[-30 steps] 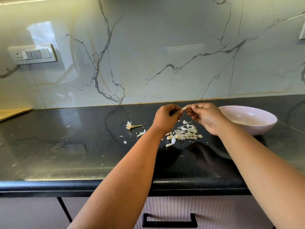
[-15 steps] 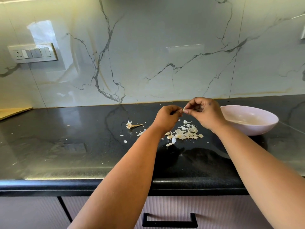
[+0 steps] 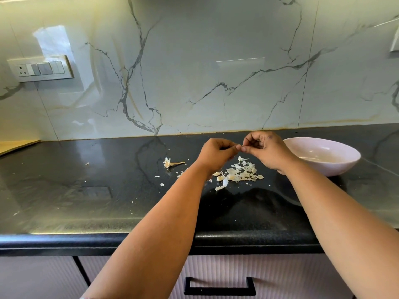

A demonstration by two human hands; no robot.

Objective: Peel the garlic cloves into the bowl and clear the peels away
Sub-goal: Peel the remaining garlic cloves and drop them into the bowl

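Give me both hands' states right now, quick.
Left hand: fingers curled, pinching a small piece, likely the garlic clove, barely visible.
Right hand: fingers curled, pinching the same piece from the other side.

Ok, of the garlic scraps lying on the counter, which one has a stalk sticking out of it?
The stemmed scrap, lying alone left of the left hand. A thin tan stalk points right from its papery white head. The peel pile below the hands is only flat flakes.
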